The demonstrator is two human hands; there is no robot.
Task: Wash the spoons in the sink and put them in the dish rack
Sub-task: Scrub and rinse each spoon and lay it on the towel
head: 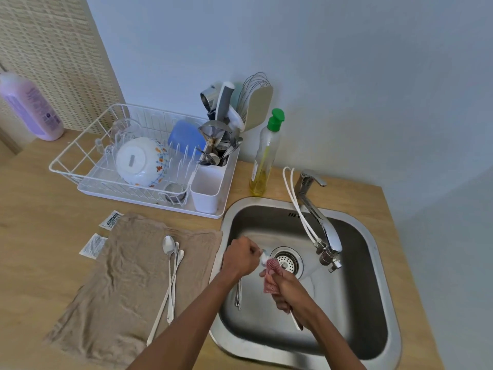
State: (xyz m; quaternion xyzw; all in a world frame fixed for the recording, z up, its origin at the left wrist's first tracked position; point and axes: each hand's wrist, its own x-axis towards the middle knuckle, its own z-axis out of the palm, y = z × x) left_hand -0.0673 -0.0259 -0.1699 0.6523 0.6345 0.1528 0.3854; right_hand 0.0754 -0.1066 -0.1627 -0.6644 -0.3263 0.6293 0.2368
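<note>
Over the steel sink [384,284] my left hand [240,257] is curled in a fist at the bowl end of a spoon [264,255], which is mostly hidden. My right hand [286,291] grips a pink mesh scrubber [272,275] wrapped round that spoon's shaft. The handle tip [296,322] sticks out below the hand. More spoon handles [238,295] lie in the basin under my left wrist. Three long spoons [170,276] lie on the beige towel [125,284] left of the sink. The white dish rack [80,158] stands behind, with a cutlery holder [206,188].
The faucet [329,233] with white hoses reaches over the drain [288,261]. A dish soap bottle [264,161] stands behind the sink. The rack holds a bowl [141,161], a blue container and utensils. A purple bottle [32,108] and two paper packets [101,233] are at left.
</note>
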